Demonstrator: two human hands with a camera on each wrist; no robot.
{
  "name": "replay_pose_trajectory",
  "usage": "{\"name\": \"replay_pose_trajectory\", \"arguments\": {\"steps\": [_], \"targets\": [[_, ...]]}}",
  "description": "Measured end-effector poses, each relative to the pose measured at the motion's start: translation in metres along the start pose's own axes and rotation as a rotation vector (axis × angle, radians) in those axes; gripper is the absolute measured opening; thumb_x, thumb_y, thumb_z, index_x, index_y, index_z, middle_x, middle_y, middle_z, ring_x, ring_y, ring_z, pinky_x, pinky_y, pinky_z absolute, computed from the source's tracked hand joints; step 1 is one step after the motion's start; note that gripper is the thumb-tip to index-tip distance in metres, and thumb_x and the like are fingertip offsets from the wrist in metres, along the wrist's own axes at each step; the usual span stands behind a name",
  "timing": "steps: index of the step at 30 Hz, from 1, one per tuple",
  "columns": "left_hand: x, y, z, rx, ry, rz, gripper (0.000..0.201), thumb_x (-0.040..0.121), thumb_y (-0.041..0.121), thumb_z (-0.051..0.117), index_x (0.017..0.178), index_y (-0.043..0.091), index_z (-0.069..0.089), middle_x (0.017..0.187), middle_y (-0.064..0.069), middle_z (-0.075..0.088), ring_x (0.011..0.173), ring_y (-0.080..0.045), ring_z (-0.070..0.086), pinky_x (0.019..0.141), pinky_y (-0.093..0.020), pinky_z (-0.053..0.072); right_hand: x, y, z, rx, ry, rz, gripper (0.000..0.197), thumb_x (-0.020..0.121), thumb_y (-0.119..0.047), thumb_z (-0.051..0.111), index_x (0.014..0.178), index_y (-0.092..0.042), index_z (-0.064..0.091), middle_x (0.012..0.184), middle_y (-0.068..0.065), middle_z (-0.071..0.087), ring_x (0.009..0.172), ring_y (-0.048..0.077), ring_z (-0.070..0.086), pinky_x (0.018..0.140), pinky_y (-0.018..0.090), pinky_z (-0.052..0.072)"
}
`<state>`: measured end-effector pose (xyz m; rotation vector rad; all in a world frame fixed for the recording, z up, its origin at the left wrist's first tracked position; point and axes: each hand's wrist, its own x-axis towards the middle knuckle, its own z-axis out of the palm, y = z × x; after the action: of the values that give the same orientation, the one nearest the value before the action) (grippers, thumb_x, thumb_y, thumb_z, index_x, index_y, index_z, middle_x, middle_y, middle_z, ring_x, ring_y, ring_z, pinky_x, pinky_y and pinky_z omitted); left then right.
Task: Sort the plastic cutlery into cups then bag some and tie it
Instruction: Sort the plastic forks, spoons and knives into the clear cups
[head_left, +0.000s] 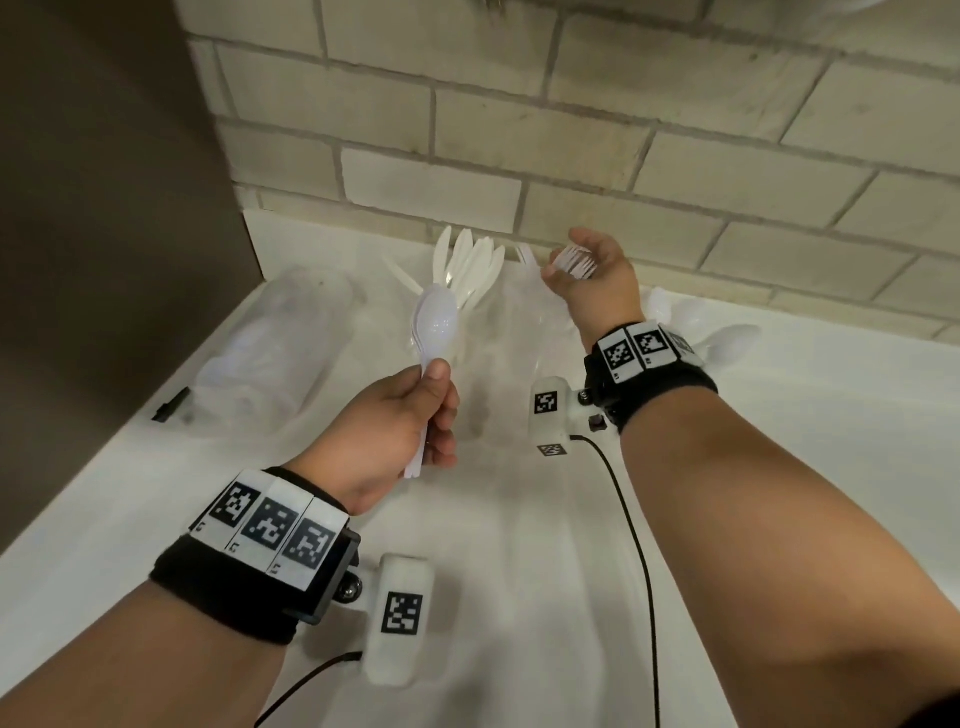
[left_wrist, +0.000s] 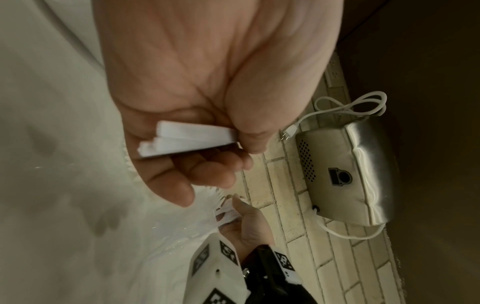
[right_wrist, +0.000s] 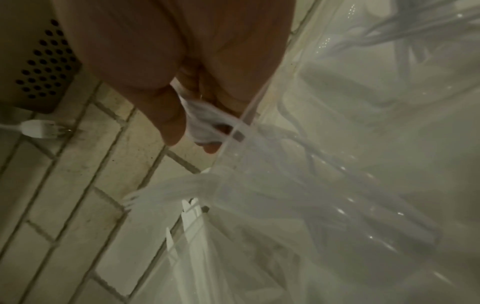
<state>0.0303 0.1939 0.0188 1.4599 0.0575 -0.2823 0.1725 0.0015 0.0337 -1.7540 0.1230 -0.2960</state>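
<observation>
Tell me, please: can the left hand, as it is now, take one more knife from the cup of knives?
Probably not right away. The left hand already grips a stack of spoons, so its fingers are full. The path to the knives looks free, just beyond the spoons.

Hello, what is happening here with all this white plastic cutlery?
A person is sorting plastic cutlery on a white counter by a brick wall. The left hand grips a stack of spoons by their handles. The right hand holds a bunch of forks above the clear cups. One cup behind the spoons already holds knives. A clear plastic bag lies at the left. Nothing looks bagged or tied yet.
</observation>
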Motion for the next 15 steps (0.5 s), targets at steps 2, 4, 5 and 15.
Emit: {"name": "replay_pose_trajectory", "arguments": {"steps": [2, 4, 5, 15], "targets": [[0.000, -0.001, 0.001, 0.002, -0.005, -0.009, 0.036, 0.098, 0.038, 0.041, 0.079, 0.009, 0.052, 0.068, -0.002, 0.047, 0.052, -0.015, 0.049, 0.056, -0.028, 0.051, 0.002, -0.003, -0.001, 0.087, 0.000, 0.021, 0.063, 0.077, -0.001, 0.072, 0.133, -0.011, 0.044, 0.105, 0.003, 0.062, 0.101, 0.018, 0.062, 0.099, 0.038, 0.050], [0.001, -0.001, 0.003, 0.009, -0.013, -0.016, 0.037, 0.098, 0.038, 0.041, 0.080, 0.009, 0.053, 0.068, -0.002, 0.047, 0.051, -0.015, 0.048, 0.055, -0.028, 0.051, 0.003, -0.008, -0.003, 0.075, 0.028, -0.013, 0.070, 0.077, -0.002, 0.074, 0.138, -0.010, 0.040, 0.120, 0.006, 0.060, 0.115, 0.017, 0.058, 0.102, 0.034, 0.048], [0.001, -0.002, 0.004, 0.013, -0.017, -0.020, 0.037, 0.098, 0.038, 0.040, 0.080, 0.009, 0.053, 0.067, -0.002, 0.047, 0.051, -0.015, 0.048, 0.054, -0.028, 0.050, 0.002, -0.010, -0.005, 0.034, 0.041, -0.049, 0.071, 0.078, -0.004, 0.074, 0.139, -0.010, 0.040, 0.129, 0.007, 0.057, 0.121, 0.017, 0.054, 0.104, 0.031, 0.045], [-0.001, 0.002, 0.012, -0.046, -0.151, -0.062, 0.046, 0.096, 0.050, 0.034, 0.080, 0.012, 0.052, 0.059, 0.002, 0.037, 0.043, -0.011, 0.024, 0.043, -0.021, 0.022, -0.081, -0.059, -0.018, -0.074, -0.280, -0.090, 0.025, 0.091, -0.030, 0.062, 0.114, -0.022, 0.060, 0.097, -0.005, 0.065, 0.062, 0.012, 0.061, 0.055, 0.028, 0.046]]}}
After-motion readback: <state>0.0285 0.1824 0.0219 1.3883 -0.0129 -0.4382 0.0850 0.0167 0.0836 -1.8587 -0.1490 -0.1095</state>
